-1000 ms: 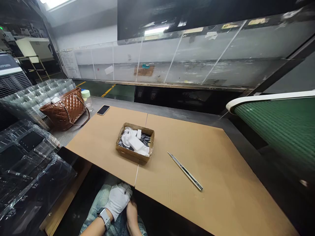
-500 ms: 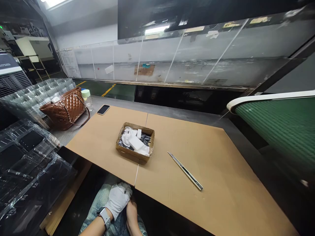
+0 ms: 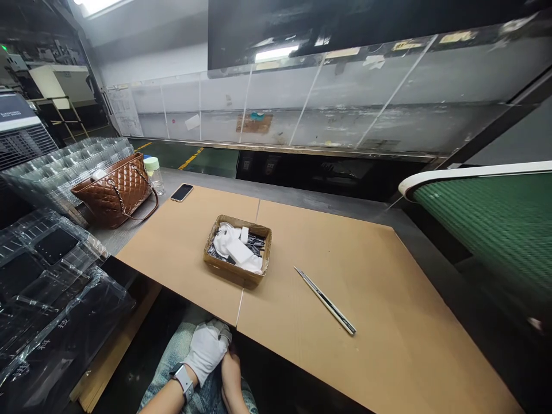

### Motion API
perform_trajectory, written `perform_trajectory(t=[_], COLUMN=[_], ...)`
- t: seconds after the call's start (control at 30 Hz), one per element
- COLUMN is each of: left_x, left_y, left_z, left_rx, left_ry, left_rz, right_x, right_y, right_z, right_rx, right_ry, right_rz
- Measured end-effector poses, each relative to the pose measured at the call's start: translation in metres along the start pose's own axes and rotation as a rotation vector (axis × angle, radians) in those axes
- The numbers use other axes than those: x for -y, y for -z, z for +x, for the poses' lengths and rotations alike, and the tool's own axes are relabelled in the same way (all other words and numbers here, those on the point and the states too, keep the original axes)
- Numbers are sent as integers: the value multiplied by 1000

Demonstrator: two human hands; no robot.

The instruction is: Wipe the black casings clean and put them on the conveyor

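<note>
My left hand [image 3: 207, 349], in a white glove with a watch at the wrist, rests in my lap below the table edge. Its fingers curl inward against my right hand [image 3: 226, 340], and what they close on is hidden. Only the bare forearm and a small part of my right hand show; its fingers are covered. On the cardboard sheet [image 3: 366, 270] ahead stands a small open cardboard box [image 3: 230, 275] with white pieces [image 3: 241, 253] and dark slender parts in it. Right of the box lies a pair of tweezers [image 3: 325, 301], apart from both hands.
A phone [image 3: 181, 192] lies at the sheet's far left corner. Beyond it stand a brown quilted handbag [image 3: 114, 192], a bottle with a green lid [image 3: 154, 175] and clear plastic trays [image 3: 56, 172]. Black plastic-wrapped stock [image 3: 60, 322] is at left; a green conveyor belt [image 3: 487, 218] is at right.
</note>
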State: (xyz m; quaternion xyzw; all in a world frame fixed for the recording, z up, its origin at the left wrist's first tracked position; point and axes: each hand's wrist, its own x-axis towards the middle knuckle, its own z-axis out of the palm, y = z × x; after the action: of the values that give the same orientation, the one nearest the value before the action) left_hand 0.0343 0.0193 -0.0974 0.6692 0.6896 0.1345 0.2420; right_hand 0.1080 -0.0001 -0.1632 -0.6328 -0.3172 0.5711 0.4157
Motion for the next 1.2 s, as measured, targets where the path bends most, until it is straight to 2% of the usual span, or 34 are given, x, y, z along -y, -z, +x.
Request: perform_trajectory(t=[0.33,0.63,1.2], left_x=[3,0,-3], left_y=[-4,-1,-1], left_z=[0,0,-1], left_rx=[-9,-1,9], left_ry=[14,7,22], left_rz=[0,-27,-22], right_x=[-2,-1,-4], right_y=[2,2,5], right_z=[1,1,3], right_rx=[6,10,16], right_ry=[-21,-33,15], right_rz=[-45,-45,-58])
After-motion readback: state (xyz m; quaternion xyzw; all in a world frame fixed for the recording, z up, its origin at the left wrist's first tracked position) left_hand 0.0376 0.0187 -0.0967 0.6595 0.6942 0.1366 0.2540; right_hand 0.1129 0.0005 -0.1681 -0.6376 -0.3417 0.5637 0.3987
